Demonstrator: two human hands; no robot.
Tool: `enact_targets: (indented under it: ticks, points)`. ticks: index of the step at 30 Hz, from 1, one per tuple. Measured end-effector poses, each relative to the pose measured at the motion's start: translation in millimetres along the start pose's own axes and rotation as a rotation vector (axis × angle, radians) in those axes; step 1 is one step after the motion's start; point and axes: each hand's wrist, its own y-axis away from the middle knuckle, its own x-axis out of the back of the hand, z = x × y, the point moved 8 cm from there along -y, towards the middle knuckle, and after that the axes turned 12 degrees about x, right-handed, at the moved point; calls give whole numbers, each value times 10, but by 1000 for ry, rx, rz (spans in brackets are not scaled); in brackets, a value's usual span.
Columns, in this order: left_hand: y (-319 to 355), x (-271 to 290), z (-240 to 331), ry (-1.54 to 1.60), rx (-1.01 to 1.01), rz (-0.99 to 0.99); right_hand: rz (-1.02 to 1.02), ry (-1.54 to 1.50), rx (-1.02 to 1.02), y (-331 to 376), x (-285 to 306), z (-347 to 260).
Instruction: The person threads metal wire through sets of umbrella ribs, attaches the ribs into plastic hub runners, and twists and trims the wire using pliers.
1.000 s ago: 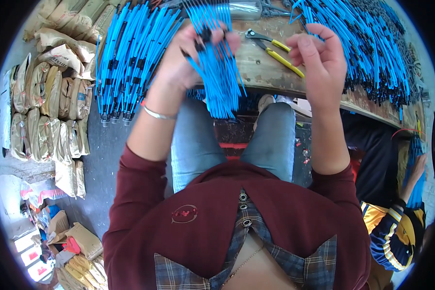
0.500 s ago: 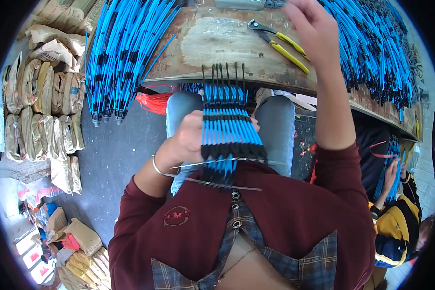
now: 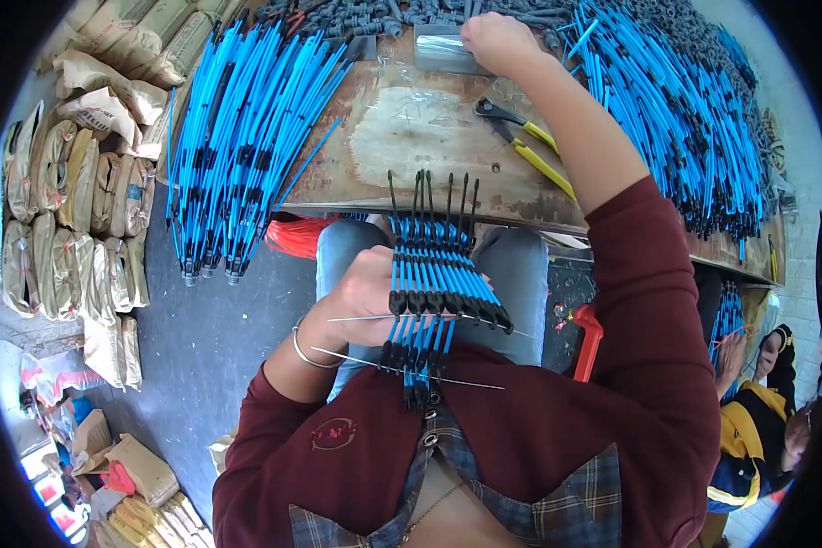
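Pliers [image 3: 527,146] on bench [image 3: 411,137], cable piles [image 3: 237,146] left and right

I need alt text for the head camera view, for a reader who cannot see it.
A person's left hand holds a flat row of blue cables with black ends threaded on thin metal rods over the lap. The right hand reaches across a worn wooden workbench to a clear plastic piece, past yellow-handled pliers.

We saw even, soft daylight with no harsh shadows; only a dim patch lay under the workbench [image 3: 447,196]. A pale glare sat on its worn top. The fisheye bent straight edges near the black rim, and the sacks [image 3: 73,219] looked slightly smeared there.
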Motion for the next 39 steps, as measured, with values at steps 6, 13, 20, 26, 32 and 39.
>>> enact_targets:
  ticks: [6, 13, 20, 26, 32, 39]
  points:
    - [21, -129, -194, 31, 93, -129, 176, 37, -57, 167, 207, 1]
    - [24, -160, -221, 104, 234, -129, 449, -435, 144, 1253, 527, -573]
    - [7, -247, -282, 143, 373, -153, 192, -419, -89, 2136, 206, -769]
    - [52, -287, -335, 169, 402, -152, 233, -408, -118, 2135, 243, -818]
    - [159, -306, -510, 423, 585, -109, 244, -425, -115, 2047, 242, -837]
    - [76, -287, -276, -34, 187, -163, 194, -395, -84, 1987, 227, -859]
